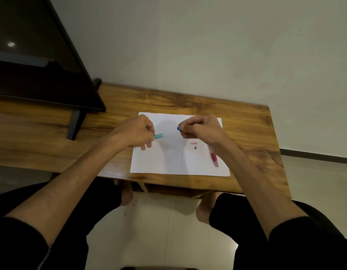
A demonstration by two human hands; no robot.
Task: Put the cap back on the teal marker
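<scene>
Teal plastic shows from my left hand point(138, 131): one short tube point(159, 136), pinched between curled fingers and poking out toward the right. My right hand point(200, 129) is curled too, pinching one small blue piece point(178, 128) at the fingertips. The two parts are held apart above one white sheet of paper point(174, 160) on the wooden table point(246, 133). On the sheet lie two tiny bits, one pink point(193, 143) and one dark point(195, 147), and one red pen point(214, 158) partly under my right wrist. One black screen point(32, 55) stands at the table's left end.
</scene>
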